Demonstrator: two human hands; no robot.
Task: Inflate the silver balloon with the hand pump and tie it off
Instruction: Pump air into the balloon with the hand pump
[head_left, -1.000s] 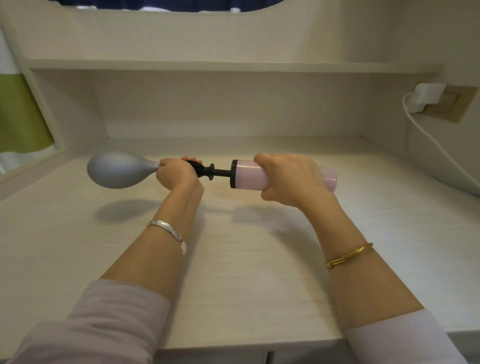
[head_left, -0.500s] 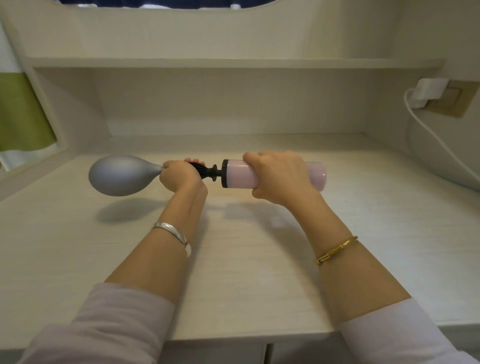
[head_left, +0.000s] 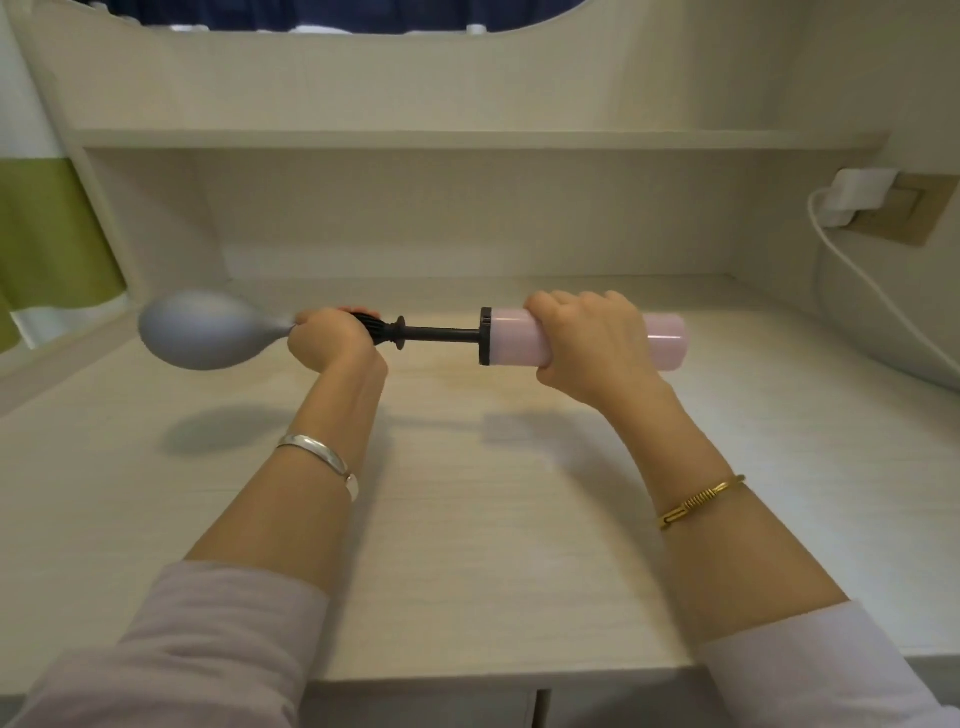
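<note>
We are viewing a silver balloon (head_left: 208, 331), partly inflated into an oval bulb with a matte grey sheen, lying horizontally in the air above the desk and casting a shadow below. Its neck is tapering rightward, towards the nozzle end of the hand pump (head_left: 524, 336); the joint itself is hidden from us. We are seeing the pump held level and in line with the balloon: a ribbed black nozzle section, a small black flange, a thin black rod drawn out, and a pale pink cylindrical barrel with a black collar at its left end.
</note>
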